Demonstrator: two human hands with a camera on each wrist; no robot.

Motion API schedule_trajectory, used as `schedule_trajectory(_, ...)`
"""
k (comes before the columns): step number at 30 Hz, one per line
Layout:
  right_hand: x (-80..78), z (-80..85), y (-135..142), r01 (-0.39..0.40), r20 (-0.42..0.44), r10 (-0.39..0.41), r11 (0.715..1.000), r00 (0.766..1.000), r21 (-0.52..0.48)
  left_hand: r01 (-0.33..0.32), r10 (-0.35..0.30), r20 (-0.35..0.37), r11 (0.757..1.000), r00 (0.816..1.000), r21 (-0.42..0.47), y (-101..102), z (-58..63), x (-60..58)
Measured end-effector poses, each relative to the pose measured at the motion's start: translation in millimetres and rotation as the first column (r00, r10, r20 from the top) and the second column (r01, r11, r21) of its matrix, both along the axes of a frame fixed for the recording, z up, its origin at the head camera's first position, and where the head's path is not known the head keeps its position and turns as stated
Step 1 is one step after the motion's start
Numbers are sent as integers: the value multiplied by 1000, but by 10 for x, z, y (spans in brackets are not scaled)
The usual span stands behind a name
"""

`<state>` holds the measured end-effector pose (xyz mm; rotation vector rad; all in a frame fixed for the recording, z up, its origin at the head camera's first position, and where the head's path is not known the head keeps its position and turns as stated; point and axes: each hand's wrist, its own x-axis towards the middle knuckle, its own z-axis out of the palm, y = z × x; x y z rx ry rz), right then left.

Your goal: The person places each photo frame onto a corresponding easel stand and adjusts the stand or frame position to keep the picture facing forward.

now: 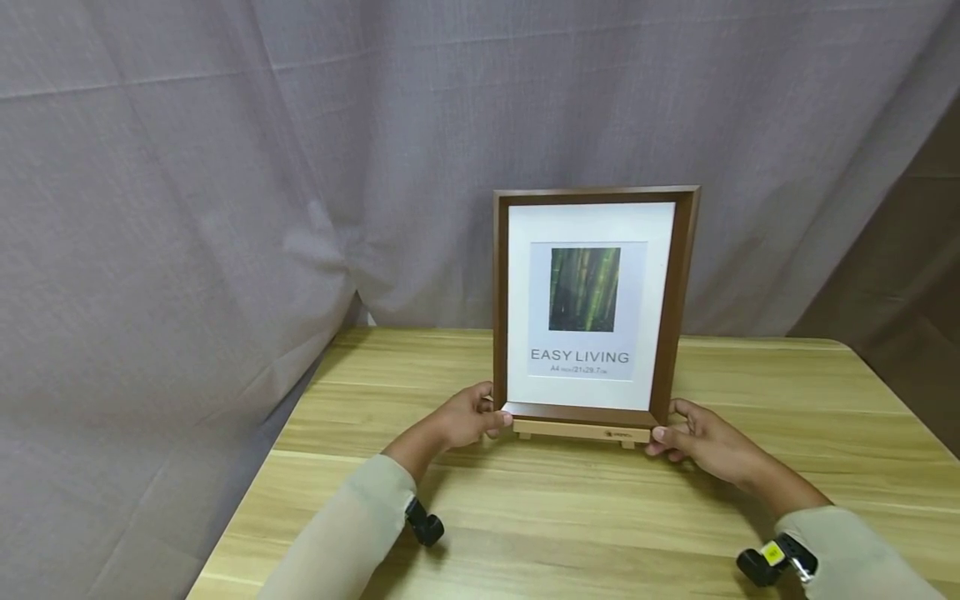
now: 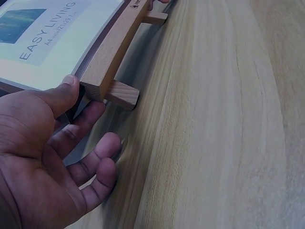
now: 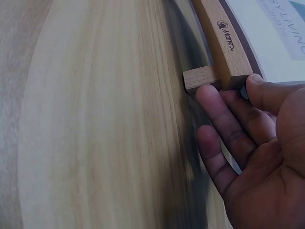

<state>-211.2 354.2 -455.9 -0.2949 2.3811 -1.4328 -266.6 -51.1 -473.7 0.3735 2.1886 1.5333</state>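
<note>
A brown picture frame (image 1: 670, 308) with a white mat, a green bamboo picture and the words "EASY LIVING" leans upright on a small wooden tabletop easel (image 1: 570, 430). My left hand (image 1: 468, 417) pinches the frame's lower left corner, thumb on the front and index finger under it, beside the end of the easel's ledge. At the lower right corner, my right hand (image 1: 705, 440) pinches the frame the same way, its fingertips near a short easel foot (image 3: 202, 78). The easel's back is hidden behind the frame.
The light wood-grain table (image 1: 405, 358) carries the easel near its back edge. A grey curtain (image 1: 420, 150) hangs right behind, and more cloth drapes down the left side. Each sleeve has a black wrist camera (image 1: 424, 525) strapped on it.
</note>
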Motion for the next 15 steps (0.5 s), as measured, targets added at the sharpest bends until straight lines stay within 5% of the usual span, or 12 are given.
schedule_trajectory(15,-16,-4,12,-16,3,16,1000,1000,-2,-2,2,-2,1000,1000,-11,-2,4,8)
